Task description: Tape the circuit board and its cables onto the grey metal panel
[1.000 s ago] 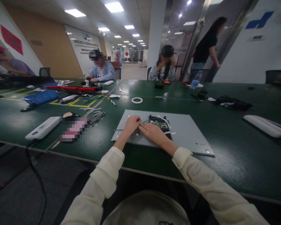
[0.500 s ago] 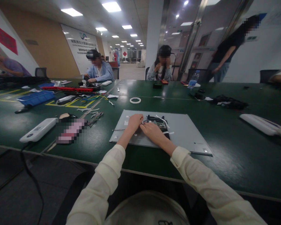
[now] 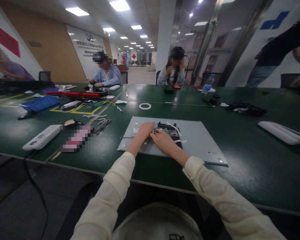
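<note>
A flat grey panel [image 3: 197, 138] lies on the green table in front of me. On its middle sits a black-framed circuit board [image 3: 173, 132], with white tape strips [image 3: 180, 141] along its side. My left hand [image 3: 147, 129] is at the board's left edge, its fingers curled. Close beside it, my right hand [image 3: 161, 138] is closed, fingertips near the left ones at the board's edge. Whatever lies between the fingertips is too small and covered to make out. A thin cable [image 3: 127, 137] runs out to the left over the panel.
A white tape roll [image 3: 145, 106] lies beyond the panel. To the left are a pink phone [image 3: 77, 138], a white power bank [image 3: 42, 137], loose cables [image 3: 102, 126] and a blue tray [image 3: 40, 103]. A white device [image 3: 277, 131] lies to the right. Several people sit around the table.
Both hands stay at the board's left edge; the right fingers have shifted slightly and show more of the board. A person in black at the far right has walked further right.
</note>
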